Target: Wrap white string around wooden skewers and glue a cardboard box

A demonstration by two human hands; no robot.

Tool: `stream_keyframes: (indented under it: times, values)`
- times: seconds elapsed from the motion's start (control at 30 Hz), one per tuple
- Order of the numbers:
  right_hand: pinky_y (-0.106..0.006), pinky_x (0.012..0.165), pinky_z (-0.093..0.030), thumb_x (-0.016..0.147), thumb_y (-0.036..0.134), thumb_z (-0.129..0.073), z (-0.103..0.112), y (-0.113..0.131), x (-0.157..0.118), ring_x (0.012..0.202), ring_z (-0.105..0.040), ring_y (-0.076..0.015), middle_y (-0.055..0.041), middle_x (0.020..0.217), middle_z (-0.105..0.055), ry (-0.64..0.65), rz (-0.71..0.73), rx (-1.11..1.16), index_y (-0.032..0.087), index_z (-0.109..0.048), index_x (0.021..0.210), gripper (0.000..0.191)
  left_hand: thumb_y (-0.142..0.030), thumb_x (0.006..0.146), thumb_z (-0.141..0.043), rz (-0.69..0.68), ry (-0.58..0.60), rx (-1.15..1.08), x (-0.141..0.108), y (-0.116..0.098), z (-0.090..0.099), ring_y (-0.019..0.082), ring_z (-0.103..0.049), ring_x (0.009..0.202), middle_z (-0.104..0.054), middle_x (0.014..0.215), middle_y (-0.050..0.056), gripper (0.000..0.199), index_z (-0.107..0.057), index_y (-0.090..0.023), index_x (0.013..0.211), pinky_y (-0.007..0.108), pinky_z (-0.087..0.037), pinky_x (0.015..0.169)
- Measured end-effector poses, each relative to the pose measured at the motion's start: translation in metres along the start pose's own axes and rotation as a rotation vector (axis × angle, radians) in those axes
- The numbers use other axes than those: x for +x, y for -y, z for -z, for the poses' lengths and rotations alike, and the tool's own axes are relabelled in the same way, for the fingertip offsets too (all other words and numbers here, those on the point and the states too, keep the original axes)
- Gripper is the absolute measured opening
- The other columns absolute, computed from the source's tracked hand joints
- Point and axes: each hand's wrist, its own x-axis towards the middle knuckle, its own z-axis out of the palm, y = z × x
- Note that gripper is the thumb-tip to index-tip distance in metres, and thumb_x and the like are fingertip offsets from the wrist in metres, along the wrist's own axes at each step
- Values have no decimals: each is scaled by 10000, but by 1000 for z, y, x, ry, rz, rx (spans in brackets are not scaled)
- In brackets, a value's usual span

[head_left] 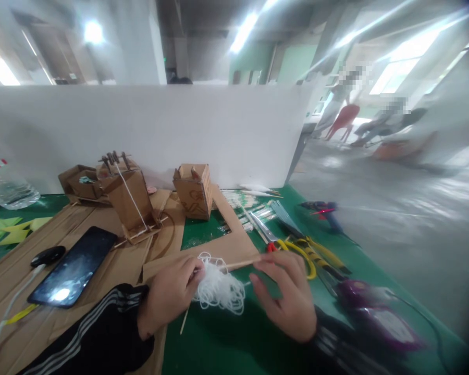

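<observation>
A tangled bundle of white string (221,291) is between my hands, above the green table surface (203,346). My left hand (174,291) is closed, its thumb and fingers pinched on the left side of the bundle. Just right of the string, my right hand (283,291) has its thumb and fingers apart, with nothing visibly held between them. Its fingertips are near the end of a thin wooden stick (242,263), which runs behind the bundle. Another thin stick (184,320) sticks out below my left hand.
Cardboard boxes (193,195) stand before a white partition (180,130). A phone (76,268) lies on cardboard at left. Yellow-handled scissors (300,255), pliers (328,255), a glue gun (324,211) and a purple device (375,312) lie at right. People sit in the background.
</observation>
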Motion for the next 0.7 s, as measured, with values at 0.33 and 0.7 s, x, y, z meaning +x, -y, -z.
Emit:
stream_keyframes:
  times: [0.33, 0.7]
  values:
    - [-371, 837, -427, 766, 157, -620, -44, 30, 4, 922, -566, -236, -71, 1011, -649, 532, -129, 238, 180, -562, 1024, 265, -458, 938, -400, 158, 58, -559, -4, -5, -23, 173, -560, 724, -618, 786, 17, 324, -585, -197, 889, 246, -425, 654]
    - [-268, 684, -420, 865, 235, -478, -53, 22, -10, 771, -598, -179, -34, 858, -627, 485, -183, 440, 206, -546, 918, 91, -313, 940, -416, 147, 80, -647, -14, -17, -24, 188, -627, 874, -679, 949, 38, 192, -578, -220, 984, 255, -451, 768]
